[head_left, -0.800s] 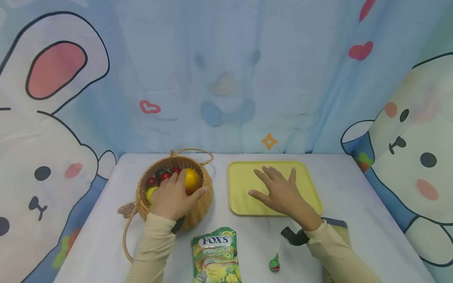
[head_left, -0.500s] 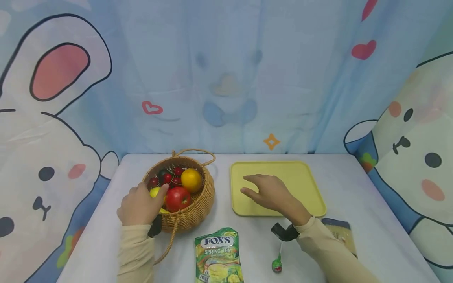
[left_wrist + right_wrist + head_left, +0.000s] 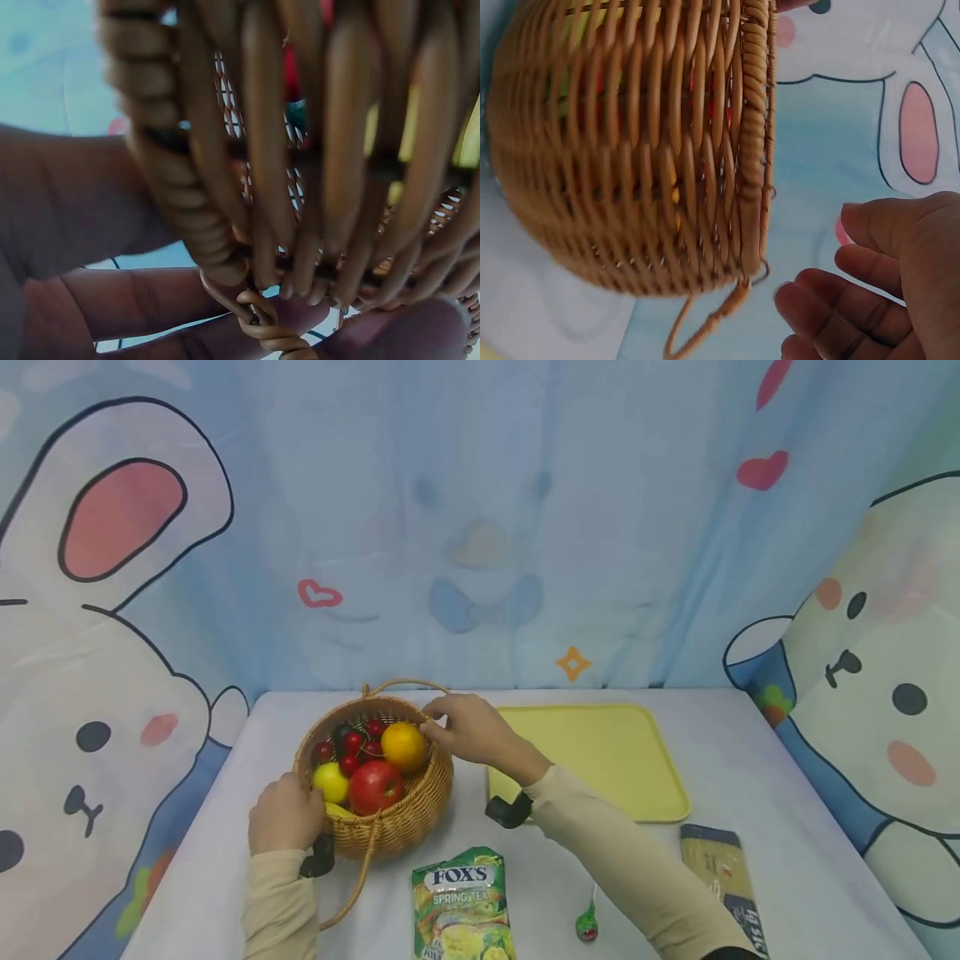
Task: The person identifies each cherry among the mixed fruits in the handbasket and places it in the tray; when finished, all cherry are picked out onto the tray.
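A round wicker basket [image 3: 420,806] stands on the left of the table. It holds a red apple [image 3: 376,787], an orange [image 3: 403,746], a yellow lemon-like fruit [image 3: 331,783] and several dark red cherries [image 3: 352,743]. My left hand [image 3: 287,814] grips the basket's left rim; in the left wrist view the thumb and fingers [image 3: 142,300] lie on either side of the wicker edge. My right hand [image 3: 480,735] hovers at the right rim with loosely bent fingers. In the right wrist view a gap shows between those fingers [image 3: 855,307] and the basket.
A yellow tray [image 3: 600,760] lies right of the basket, partly under the right forearm. In front are a green Fox's candy bag [image 3: 462,902], a green-wrapped lollipop [image 3: 587,923] and a brown-and-navy packet [image 3: 720,868]. A cartoon curtain [image 3: 480,527] hangs behind.
My left hand has moved from over the fruit to the basket's left rim. My right hand has crossed leftward from above the tray to the basket's right side.
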`<state>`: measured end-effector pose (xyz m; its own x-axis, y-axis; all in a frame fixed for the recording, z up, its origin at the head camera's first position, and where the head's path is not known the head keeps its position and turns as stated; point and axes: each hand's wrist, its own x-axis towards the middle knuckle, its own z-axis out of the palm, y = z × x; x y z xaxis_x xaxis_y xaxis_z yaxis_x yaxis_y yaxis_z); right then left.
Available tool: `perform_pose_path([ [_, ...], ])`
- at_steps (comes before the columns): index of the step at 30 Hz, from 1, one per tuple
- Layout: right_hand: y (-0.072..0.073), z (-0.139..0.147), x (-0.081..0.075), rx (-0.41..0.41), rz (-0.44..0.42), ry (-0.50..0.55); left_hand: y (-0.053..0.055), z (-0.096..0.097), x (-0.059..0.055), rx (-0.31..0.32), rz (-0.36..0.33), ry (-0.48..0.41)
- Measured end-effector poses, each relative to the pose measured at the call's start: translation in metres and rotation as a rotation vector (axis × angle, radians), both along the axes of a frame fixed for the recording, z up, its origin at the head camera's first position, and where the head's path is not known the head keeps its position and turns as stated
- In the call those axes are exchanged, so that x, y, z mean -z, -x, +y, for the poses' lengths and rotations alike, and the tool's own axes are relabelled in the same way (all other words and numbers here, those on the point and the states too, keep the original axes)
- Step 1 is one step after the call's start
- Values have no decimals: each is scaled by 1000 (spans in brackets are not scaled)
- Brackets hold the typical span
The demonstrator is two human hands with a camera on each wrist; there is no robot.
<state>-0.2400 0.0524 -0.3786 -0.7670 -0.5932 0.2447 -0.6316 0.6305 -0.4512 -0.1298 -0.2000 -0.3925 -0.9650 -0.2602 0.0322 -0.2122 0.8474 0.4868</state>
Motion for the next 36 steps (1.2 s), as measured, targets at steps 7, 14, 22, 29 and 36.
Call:
perform_pose_path([
  [7, 15, -45, 0, -29, -12, -11, 2, 0, 0, 7, 18, 23],
  [14, 20, -84, -5, -19, -90, -90, 3, 1, -2, 11, 17, 68],
  [22, 21, -119, -10, -73, -162, -245, 1, 4, 1, 16, 36, 65],
  [29, 20, -135, -1, -52, -158, -492, 0, 4, 7, 3, 50, 64],
  [36, 25, -135, 7, -47, -147, -623, 0, 4, 6, 5, 75, 80],
])
